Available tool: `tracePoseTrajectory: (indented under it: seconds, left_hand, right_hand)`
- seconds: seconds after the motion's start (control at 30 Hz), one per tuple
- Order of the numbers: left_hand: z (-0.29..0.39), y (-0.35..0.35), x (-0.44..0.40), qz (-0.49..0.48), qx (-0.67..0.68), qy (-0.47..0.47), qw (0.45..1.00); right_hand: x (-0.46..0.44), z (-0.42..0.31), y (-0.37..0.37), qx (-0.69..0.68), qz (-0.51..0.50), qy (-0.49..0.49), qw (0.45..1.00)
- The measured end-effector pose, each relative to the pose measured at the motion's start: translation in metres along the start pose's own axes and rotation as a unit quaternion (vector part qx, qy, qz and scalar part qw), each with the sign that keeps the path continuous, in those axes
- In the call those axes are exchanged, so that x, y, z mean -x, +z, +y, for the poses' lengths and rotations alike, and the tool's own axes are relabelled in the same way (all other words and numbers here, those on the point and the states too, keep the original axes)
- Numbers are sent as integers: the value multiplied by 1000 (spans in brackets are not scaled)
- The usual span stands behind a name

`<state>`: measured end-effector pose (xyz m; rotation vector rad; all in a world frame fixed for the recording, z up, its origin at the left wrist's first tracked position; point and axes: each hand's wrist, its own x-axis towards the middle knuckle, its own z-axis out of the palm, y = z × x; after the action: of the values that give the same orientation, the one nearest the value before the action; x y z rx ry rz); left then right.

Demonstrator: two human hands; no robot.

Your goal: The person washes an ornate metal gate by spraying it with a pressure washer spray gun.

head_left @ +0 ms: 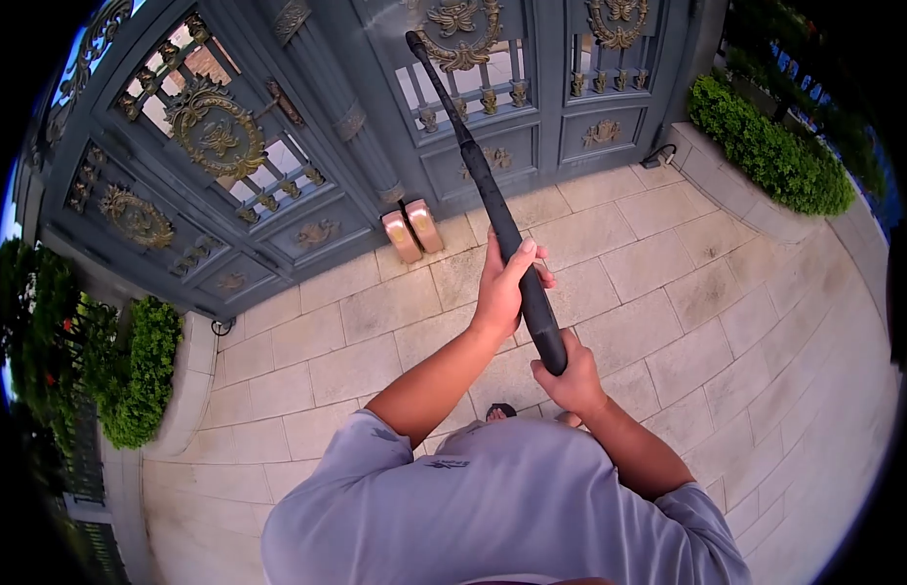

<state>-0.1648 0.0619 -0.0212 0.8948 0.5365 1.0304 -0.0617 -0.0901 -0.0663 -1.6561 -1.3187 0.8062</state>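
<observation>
A long black wand (502, 214) runs from my waist up toward the grey metal gate (375, 146), its thin tip in front of a gate panel. A faint spray shows near that tip. My left hand (507, 285) is wrapped round the middle of the thick grip part. Lower down, my right hand (572, 375) is closed round the wand's rear end. Gold ornaments (216, 136) decorate the gate panels.
Two pinkish metal blocks (413, 231) stand on the paving (366, 351) at the gate's foot. Curbed planters with green bushes (766, 146) flank both sides. A dark fixture (658, 156) sits by the right gate post. One sandalled foot shows below me.
</observation>
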Motion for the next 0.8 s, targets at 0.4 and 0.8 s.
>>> tracePoseTrajectory:
  seconds: [0.4, 0.8]
  left_hand:
    - [-92, -46, -19, 128, -50, -224, 965]
    - [-110, -36, -51, 126, -70, -285, 948]
  right_hand:
    - [32, 43, -1, -10, -57, 116, 992]
    - [11, 32, -27, -82, -57, 186, 977]
